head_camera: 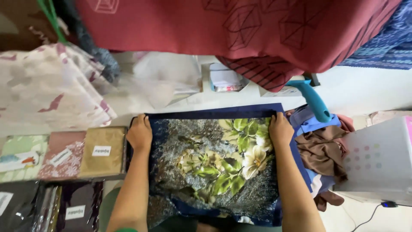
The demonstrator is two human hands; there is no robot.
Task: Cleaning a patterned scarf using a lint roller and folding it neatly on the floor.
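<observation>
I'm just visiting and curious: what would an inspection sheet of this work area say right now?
Surface: pale floor, partly covered by fabrics.
Job's things: dark blue floral cloth, spread flat in front of the person.
Clutter: row of packed cloths at left; pink patterned fabric; brown clothes pile; small box; blue-handled tool; white dotted box.
Grips: left hand and right hand each press a far corner of the cloth, fingers curled over its edge.
Cables: one thin dark cable by the white box.
Surroundings: red patterned fabric hangs overhead; blue patterned fabric at right.
</observation>
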